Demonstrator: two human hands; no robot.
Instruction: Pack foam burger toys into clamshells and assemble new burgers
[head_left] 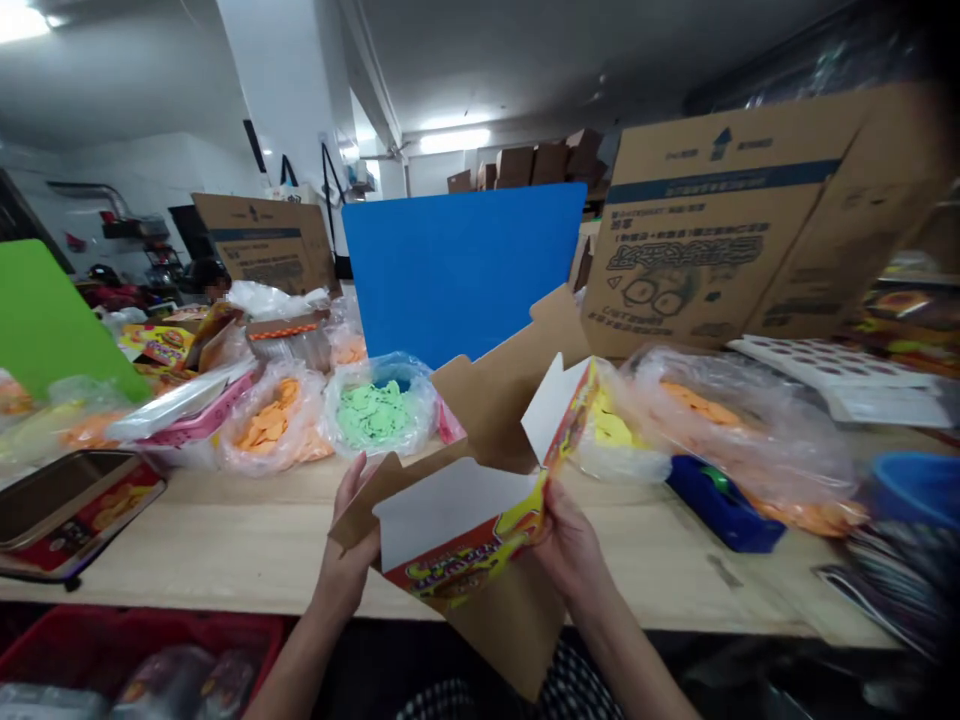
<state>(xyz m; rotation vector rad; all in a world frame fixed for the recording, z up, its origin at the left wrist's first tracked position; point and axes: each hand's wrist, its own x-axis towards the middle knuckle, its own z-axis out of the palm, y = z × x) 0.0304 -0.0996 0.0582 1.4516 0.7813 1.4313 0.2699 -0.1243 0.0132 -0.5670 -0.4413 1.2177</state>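
Note:
A partly folded cardboard box (465,560), printed in red and yellow outside and plain brown and white inside, is held up over the table's front edge. Its flaps stand open and a brown panel hangs down toward my lap. My left hand (352,540) grips the box's left side, with some fingers hidden behind the brown flap. At the right corner, my right hand (566,540) has its fingers closed on the printed wall. Beyond the box sit a clear bag of green pieces (375,412) and a bag of yellow pieces (615,425).
A bag of orange pieces (274,415) and a pink basket (199,410) stand left. On the right are a blue tape dispenser (724,505), a large bag (750,430) and a blue bowl (919,485). A blue panel (461,270) rises behind. A red crate (142,630) sits below left.

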